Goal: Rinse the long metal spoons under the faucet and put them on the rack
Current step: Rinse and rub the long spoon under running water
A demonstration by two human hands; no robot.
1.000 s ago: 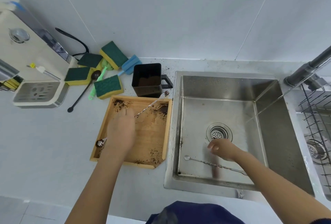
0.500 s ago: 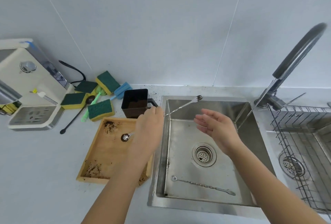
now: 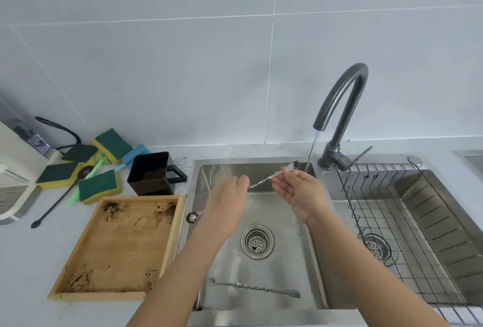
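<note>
My left hand (image 3: 227,204) is shut on a long twisted metal spoon (image 3: 264,181), held slanted over the left sink basin (image 3: 282,274). Its dirty bowl end pokes out left of my wrist. Its far tip, also soiled, sits just left of the thin water stream (image 3: 311,151) running from the grey faucet (image 3: 339,97). My right hand (image 3: 298,191) is open, palm up, its fingertips at the spoon's shaft near that tip. A second twisted spoon (image 3: 253,287) lies flat on the basin floor near the front. The black wire rack (image 3: 350,196) rests in the right basin.
A wooden tray (image 3: 117,245) smeared with coffee grounds lies left of the sink. Behind it stand a black square cup (image 3: 151,172), several green-yellow sponges (image 3: 98,185) and a long black spoon (image 3: 57,204). A cream machine (image 3: 13,170) sits at the far left.
My left hand lifted the spoon off the tray and carried it right, over the basin, to the stream. My right hand rose from the basin floor to meet it. The view tilted up.
</note>
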